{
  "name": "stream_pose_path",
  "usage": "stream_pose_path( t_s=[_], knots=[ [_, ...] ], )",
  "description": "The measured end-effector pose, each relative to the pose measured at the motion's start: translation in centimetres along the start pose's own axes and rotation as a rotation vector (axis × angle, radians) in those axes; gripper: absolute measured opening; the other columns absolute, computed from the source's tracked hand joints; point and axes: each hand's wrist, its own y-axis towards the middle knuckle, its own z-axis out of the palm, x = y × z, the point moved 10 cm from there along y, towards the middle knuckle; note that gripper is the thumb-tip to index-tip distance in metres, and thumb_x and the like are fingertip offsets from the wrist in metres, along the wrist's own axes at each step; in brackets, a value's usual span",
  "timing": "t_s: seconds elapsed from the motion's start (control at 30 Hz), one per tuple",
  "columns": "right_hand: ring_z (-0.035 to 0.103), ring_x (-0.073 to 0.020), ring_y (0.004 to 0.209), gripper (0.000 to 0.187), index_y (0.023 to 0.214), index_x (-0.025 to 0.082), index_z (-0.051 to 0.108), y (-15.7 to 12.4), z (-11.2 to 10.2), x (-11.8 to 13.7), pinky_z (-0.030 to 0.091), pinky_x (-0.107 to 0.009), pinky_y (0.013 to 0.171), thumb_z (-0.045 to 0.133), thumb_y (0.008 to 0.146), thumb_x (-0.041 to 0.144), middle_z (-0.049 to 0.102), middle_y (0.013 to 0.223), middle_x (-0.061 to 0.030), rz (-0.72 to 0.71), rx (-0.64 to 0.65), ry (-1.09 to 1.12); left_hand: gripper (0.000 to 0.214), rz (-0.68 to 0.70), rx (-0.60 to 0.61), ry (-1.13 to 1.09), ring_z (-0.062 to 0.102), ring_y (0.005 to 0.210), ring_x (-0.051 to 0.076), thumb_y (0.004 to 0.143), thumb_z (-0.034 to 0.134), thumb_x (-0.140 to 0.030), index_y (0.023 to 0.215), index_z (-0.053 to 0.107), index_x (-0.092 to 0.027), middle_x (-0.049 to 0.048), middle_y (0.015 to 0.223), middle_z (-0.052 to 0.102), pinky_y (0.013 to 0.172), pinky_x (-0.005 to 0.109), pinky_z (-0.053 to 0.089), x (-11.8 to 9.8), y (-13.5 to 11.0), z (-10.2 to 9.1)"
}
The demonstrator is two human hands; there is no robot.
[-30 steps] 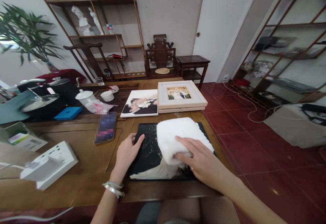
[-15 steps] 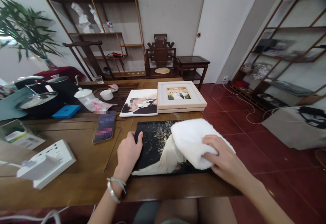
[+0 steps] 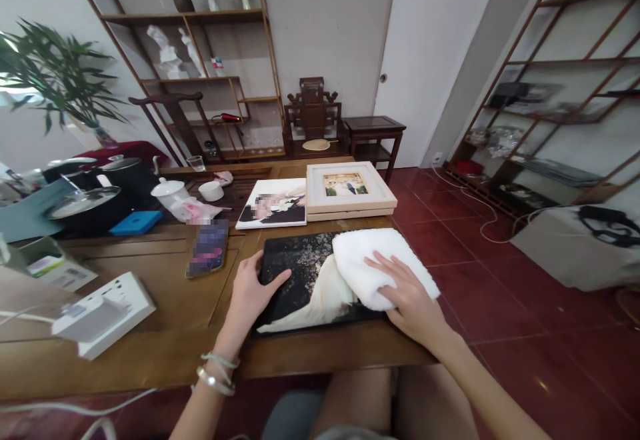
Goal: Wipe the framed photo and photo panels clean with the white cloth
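From where I stand, the wooden table (image 3: 300, 357) is crowded on its left side. A white power strip (image 3: 113, 313) lies nearest the person there, with an open carton (image 3: 60, 267) behind it, then a blue box (image 3: 136, 223) beside a black pan (image 3: 90, 210) under its glass lid. Farther in are a white lidded pot (image 3: 169, 191), a small white cup (image 3: 211, 191) and a phone (image 3: 207, 250) that is partly blurred out. Just past the work, a white-edged photo panel (image 3: 275, 203) and a pale framed picture (image 3: 345, 187) sit side by side, close behind the far edge of the dark photo panel (image 3: 310, 287).

That dark photo panel lies flat near the table's front edge, before the person. Its face is mostly black, sprinkled with pale flecks toward the top, and a cream gown sweeps down to the lower left — the right part is hidden by a white towel (image 3: 365, 247), thick, fluffy and folded into a pad.

The left hand (image 3: 255, 290) is half open at the panel's left edge, thumb spread well away and resting on the face; whether its fingertips tuck underneath I cannot tell. The right hand (image 3: 407, 300) has hold of the towel — fingers stretched over the top, thumb at its near fold
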Motion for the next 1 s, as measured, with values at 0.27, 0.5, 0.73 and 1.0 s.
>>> stream_pose_path(
  t_s=[0.27,0.5,0.73,1.0],
  knots=[
    [0.022,-0.0274,0.135,0.043,0.078,0.018,0.061,0.3,-0.3,0.3,0.028,-0.059,0.103,0.034,0.057,-0.008,0.048,0.135,-0.0079,-0.005,-0.082,-0.021,0.043,0.373,0.025,0.085,0.04,0.126,0.031,0.077,0.058,-0.045,0.107,0.061,-0.014,0.015,0.136,0.041,0.106,0.046,0.031,-4.0,-0.3,0.4],
    [0.024,-0.0309,0.134,0.028,0.064,0.018,0.052,0.2,-2.8,-1.0,0.023,-0.064,0.104,0.04,0.063,-0.007,0.041,0.14,-0.0076,-0.123,-0.244,-0.046,0.042,0.443,0.233,0.091,0.032,0.133,0.023,0.087,0.045,-0.038,0.122,0.052,-0.017,0.0106,0.138,0.045,0.109,0.044,0.026,-4.1,-1.7,2.0],
    [0.038,-0.0251,0.128,0.041,0.082,0.017,0.063,1.2,-0.1,-3.5,0.036,-0.055,0.1,0.037,0.061,-0.006,0.055,0.127,-0.0137,-0.069,-0.124,0.024,0.053,0.41,0.279,0.128,0.022,0.137,0.023,0.087,0.043,-0.041,0.13,0.044,-0.011,0.0143,0.146,0.033,0.111,0.042,0.021,-3.3,-1.7,2.6],
    [0.04,-0.0264,0.126,0.041,0.083,0.017,0.065,1.1,0.4,-3.4,0.038,-0.055,0.098,0.038,0.06,-0.005,0.052,0.13,-0.0156,-0.052,-0.107,0.015,0.047,0.424,0.299,0.084,0.021,0.138,0.021,0.093,0.029,-0.034,0.134,0.04,-0.015,0.0101,0.148,0.029,0.112,0.042,0.019,-3.0,-1.9,2.9]
  ],
)
